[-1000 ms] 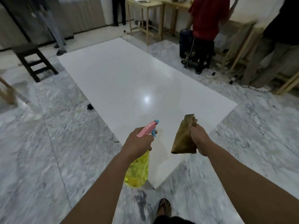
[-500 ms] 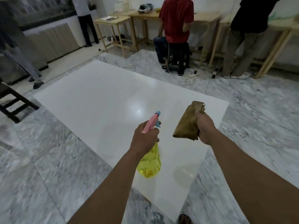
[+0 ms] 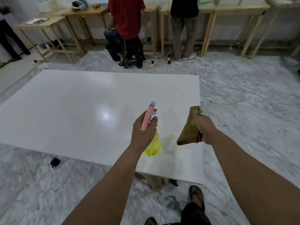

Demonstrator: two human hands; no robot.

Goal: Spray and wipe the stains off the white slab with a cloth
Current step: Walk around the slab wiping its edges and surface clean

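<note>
The slab lies flat on the marbled floor, directly ahead of and below both hands, its long axis running left to right across the view, so most of its surface stretches away to the left of the hands and only a narrow strip sits under them at its right end. Both hands hover over that right end, apart from the surface; the left hand is further in over the slab, while the right hand sits about over the right edge. No stain shows plainly from here, only a glare spot left of the left hand, so where the spray should land is a guess; a sweep leftward looks likely, and the left hand is the nearer one for it. The left hand is wrapped tight around the neck of the bottle, its pink head pointing up and away over the slab, with 1 finger curled toward the trigger. The right hand is closed in a fist on the cloth, which hangs bunched and clear of the slab, not yet wiping
</note>
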